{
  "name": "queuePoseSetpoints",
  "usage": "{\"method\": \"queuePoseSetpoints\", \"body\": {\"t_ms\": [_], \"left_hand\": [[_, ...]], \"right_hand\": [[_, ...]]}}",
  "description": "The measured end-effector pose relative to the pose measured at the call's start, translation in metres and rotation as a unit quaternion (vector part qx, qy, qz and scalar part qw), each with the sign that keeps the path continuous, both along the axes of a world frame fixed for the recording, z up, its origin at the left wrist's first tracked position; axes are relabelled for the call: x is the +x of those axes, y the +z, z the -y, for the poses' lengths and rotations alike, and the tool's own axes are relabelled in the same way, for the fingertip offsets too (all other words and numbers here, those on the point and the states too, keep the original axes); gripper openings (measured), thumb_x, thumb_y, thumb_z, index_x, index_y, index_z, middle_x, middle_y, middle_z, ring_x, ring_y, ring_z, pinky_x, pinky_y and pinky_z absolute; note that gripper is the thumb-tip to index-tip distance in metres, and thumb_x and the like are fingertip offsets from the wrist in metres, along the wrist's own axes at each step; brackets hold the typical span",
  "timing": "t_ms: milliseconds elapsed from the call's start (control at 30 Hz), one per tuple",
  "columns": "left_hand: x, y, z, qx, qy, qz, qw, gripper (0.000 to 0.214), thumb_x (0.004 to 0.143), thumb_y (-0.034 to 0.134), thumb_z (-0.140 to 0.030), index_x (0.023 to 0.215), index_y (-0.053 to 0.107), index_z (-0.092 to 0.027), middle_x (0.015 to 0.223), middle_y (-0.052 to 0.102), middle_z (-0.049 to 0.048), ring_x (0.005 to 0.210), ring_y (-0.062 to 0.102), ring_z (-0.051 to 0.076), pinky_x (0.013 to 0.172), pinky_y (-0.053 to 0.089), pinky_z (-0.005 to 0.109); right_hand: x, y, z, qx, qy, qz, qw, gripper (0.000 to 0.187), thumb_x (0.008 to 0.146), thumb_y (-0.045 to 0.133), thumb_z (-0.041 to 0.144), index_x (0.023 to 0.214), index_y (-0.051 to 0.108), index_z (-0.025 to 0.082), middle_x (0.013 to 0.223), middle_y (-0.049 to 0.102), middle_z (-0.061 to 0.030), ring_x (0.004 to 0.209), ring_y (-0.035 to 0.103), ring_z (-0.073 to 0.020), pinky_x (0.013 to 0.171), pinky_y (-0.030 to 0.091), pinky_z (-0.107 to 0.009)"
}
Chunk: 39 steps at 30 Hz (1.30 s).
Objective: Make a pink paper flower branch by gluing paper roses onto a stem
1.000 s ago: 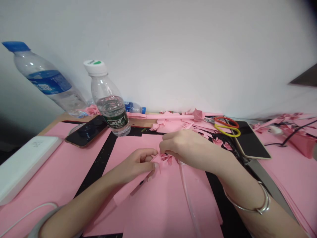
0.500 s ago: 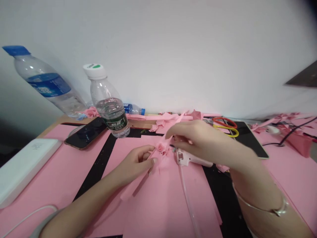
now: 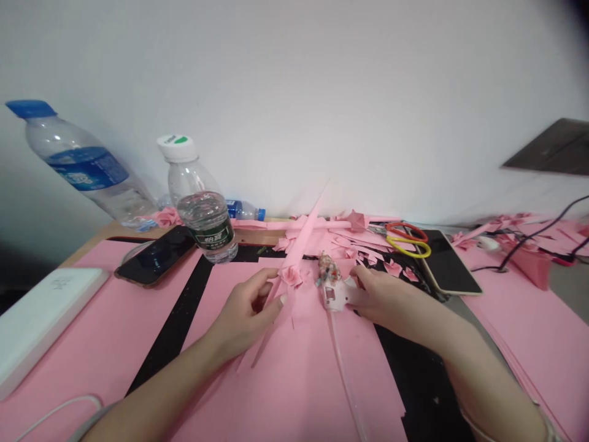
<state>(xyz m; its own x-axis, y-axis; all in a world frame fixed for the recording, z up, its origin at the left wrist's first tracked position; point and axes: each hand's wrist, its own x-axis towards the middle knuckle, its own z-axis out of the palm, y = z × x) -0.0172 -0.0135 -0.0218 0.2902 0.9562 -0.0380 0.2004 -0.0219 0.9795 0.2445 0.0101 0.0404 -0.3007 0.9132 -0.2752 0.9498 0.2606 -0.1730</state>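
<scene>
My left hand pinches a small pink paper rose at its base, with a long pink paper strip rising from it toward the wall. My right hand lies on the table and grips a white hot glue gun, whose nozzle points at the rose. A clear glue stick trails from the gun's back toward me. Pink paper sheets cover the black mat under both hands.
Two water bottles stand at the back left, beside a dark phone. A white power bank lies at the left edge. Scissors rest on a tablet at the right. Pink scraps and cables line the back.
My right hand left the rose, dropped to the table and took hold of the glue gun. The paper strip now stands up freely from the rose held in my left hand.
</scene>
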Motion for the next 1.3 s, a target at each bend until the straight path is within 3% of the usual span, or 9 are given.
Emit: {"method": "queuePoseSetpoints", "body": {"t_ms": [133, 300, 433, 633, 733, 833, 933, 1133, 1300], "left_hand": [[-0.001, 0.0, 0.0, 0.024, 0.006, -0.05, 0.998, 0.038, 0.089, 0.056, -0.033, 0.123, 0.058, -0.018, 0.066, 0.054, -0.0039, 0.065, 0.051, 0.015, 0.058, 0.038, 0.024], [-0.001, 0.0, -0.001, 0.034, 0.02, -0.071, 0.997, 0.039, 0.089, 0.056, -0.033, 0.125, 0.059, -0.019, 0.067, 0.054, -0.0043, 0.064, 0.05, 0.014, 0.058, 0.038, 0.023], [-0.001, -0.003, -0.001, 0.015, 0.034, -0.047, 0.998, 0.038, 0.09, 0.053, -0.032, 0.126, 0.058, -0.018, 0.068, 0.051, -0.0051, 0.061, 0.045, 0.013, 0.056, 0.035, 0.023], [-0.001, -0.005, -0.001, 0.001, 0.031, -0.048, 0.998, 0.039, 0.092, 0.051, -0.028, 0.13, 0.056, -0.02, 0.079, 0.059, -0.0025, 0.067, 0.049, 0.014, 0.059, 0.036, 0.023], [0.001, -0.002, 0.001, 0.02, -0.001, -0.079, 0.997, 0.033, 0.093, 0.048, -0.025, 0.122, 0.063, -0.02, 0.079, 0.059, -0.0018, 0.073, 0.052, 0.015, 0.063, 0.039, 0.023], [0.003, 0.002, 0.004, 0.063, -0.055, -0.137, 0.987, 0.031, 0.091, 0.048, -0.021, 0.113, 0.07, -0.02, 0.075, 0.059, -0.0018, 0.069, 0.052, 0.015, 0.063, 0.039, 0.023], [0.004, 0.0, 0.007, 0.12, -0.086, -0.2, 0.968, 0.036, 0.087, 0.05, -0.017, 0.117, 0.07, -0.023, 0.072, 0.059, -0.0026, 0.062, 0.05, 0.013, 0.06, 0.037, 0.023], [0.003, -0.01, 0.012, 0.209, -0.069, -0.281, 0.934, 0.053, 0.084, 0.052, -0.017, 0.135, 0.061, -0.027, 0.069, 0.059, -0.0012, 0.061, 0.051, 0.015, 0.059, 0.038, 0.024], [0.006, 0.002, 0.009, 0.096, -0.078, -0.19, 0.974, 0.04, 0.088, 0.048, -0.021, 0.122, 0.069, -0.023, 0.073, 0.06, -0.0023, 0.061, 0.048, 0.013, 0.058, 0.037, 0.023]], "right_hand": [[-0.009, -0.02, 0.005, 0.012, -0.023, -0.027, 0.999, 0.037, 0.078, 0.056, 0.011, 0.115, 0.054, 0.013, 0.106, 0.067, -0.0153, 0.095, 0.065, -0.0291, 0.072, 0.042, -0.032], [0.001, -0.029, 0.005, 0.047, -0.023, -0.087, 0.995, 0.041, 0.075, 0.053, 0.01, 0.116, 0.055, 0.014, 0.097, 0.069, -0.0108, 0.083, 0.065, -0.0254, 0.066, 0.04, -0.03], [0.012, -0.027, 0.001, 0.064, -0.012, -0.221, 0.973, 0.038, 0.081, 0.053, 0.015, 0.119, 0.057, 0.015, 0.1, 0.07, -0.0094, 0.084, 0.065, -0.0226, 0.07, 0.044, -0.03], [0.021, -0.028, -0.001, 0.104, -0.071, -0.321, 0.939, 0.01, 0.081, 0.054, 0.022, 0.084, 0.062, 0.018, 0.07, 0.061, -0.0018, 0.062, 0.054, -0.0167, 0.055, 0.042, -0.027], [0.024, -0.028, 0.002, 0.056, -0.096, -0.396, 0.911, 0.018, 0.082, 0.061, 0.035, 0.081, 0.063, 0.018, 0.068, 0.062, -0.0029, 0.059, 0.054, -0.017, 0.054, 0.045, -0.029], [0.026, -0.021, 0.007, -0.04, -0.058, -0.458, 0.886, 0.028, 0.081, 0.066, 0.045, 0.083, 0.065, 0.017, 0.066, 0.062, -0.0029, 0.053, 0.052, -0.0146, 0.052, 0.046, -0.028], [0.026, -0.012, 0.011, -0.095, -0.009, -0.454, 0.886, 0.027, 0.078, 0.072, 0.044, 0.078, 0.066, 0.017, 0.066, 0.063, -0.0028, 0.055, 0.054, -0.0148, 0.054, 0.049, -0.028], [0.028, -0.011, 0.016, -0.109, -0.026, -0.39, 0.914, 0.018, 0.076, 0.072, 0.037, 0.073, 0.069, 0.019, 0.064, 0.065, -0.0034, 0.065, 0.063, -0.0215, 0.06, 0.055, -0.032], [0.028, -0.012, 0.013, -0.068, -0.028, -0.373, 0.925, 0.01, 0.078, 0.069, 0.029, 0.076, 0.071, 0.02, 0.065, 0.068, -0.004, 0.065, 0.065, -0.0225, 0.062, 0.056, -0.032]]}}
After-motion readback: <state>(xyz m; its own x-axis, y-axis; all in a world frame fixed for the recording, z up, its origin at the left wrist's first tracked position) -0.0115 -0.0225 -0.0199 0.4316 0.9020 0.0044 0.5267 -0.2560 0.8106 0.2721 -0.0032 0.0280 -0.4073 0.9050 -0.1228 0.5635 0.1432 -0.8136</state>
